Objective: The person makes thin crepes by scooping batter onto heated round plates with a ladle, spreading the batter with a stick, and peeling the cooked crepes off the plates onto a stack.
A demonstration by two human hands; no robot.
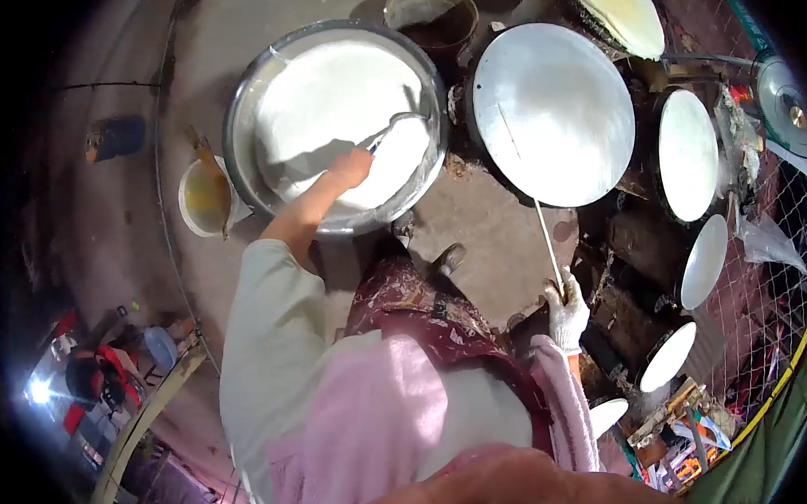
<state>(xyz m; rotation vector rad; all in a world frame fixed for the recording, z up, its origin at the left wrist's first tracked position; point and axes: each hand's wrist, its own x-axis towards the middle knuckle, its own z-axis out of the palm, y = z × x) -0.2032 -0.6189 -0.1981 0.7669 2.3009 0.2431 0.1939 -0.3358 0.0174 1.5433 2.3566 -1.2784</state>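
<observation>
My bare left hand (351, 168) is closed on the handle of a ladle (408, 117), whose head lies at the white liquid (334, 90) near the basin's right side. The wide metal basin (238, 148) holds this liquid. My right hand (568, 313), in a white knitted glove, grips a long thin stick (546, 235). The stick slants up to the front edge of a large round metal griddle (556, 88), and a thin line continues over the plate; I cannot tell whether the stick touches it. The griddle's surface is bare, pale and shiny.
More round pans stand along the right, including one with a pale sheet (620, 20) and a white-topped pan (688, 155). A dark bucket (429, 17) stands behind. A small pail (205, 199) with a brush-like tool is left of the basin. Wire mesh (757, 309) borders the right.
</observation>
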